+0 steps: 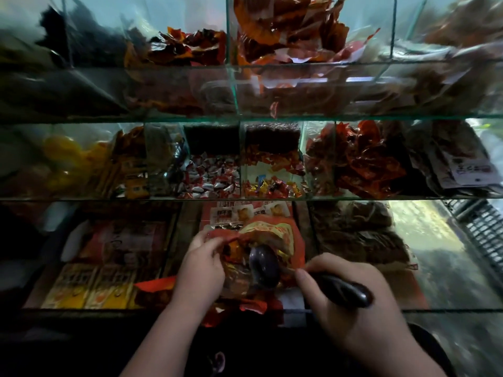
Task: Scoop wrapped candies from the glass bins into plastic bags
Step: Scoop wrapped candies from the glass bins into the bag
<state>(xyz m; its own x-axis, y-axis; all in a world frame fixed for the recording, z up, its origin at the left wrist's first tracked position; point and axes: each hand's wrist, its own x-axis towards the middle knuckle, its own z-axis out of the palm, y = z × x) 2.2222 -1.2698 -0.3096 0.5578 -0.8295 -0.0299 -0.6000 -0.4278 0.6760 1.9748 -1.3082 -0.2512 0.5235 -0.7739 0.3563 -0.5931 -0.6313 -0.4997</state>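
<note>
A red plastic bag (275,232) with yellow print is held open over the lowest glass bin, low in the middle of the view. My left hand (201,265) pinches the bag's left rim. My right hand (345,297) grips the dark handle of a scoop (265,265) and also touches the bag's right rim with its fingertips. The scoop's dark bowl sits inside the bag's mouth among wrapped candies. On the middle shelf, one glass bin holds red-and-white wrapped candies (212,178) and the bin to its right holds red and gold wrapped candies (272,187).
Glass shelves with upright dividers (234,91) rise in three tiers. The top tier holds red and orange packets (288,31). Yellow packets (87,289) lie in the lower left bin and brown packets (359,232) in the lower right. A dark crate (481,229) stands at the far right.
</note>
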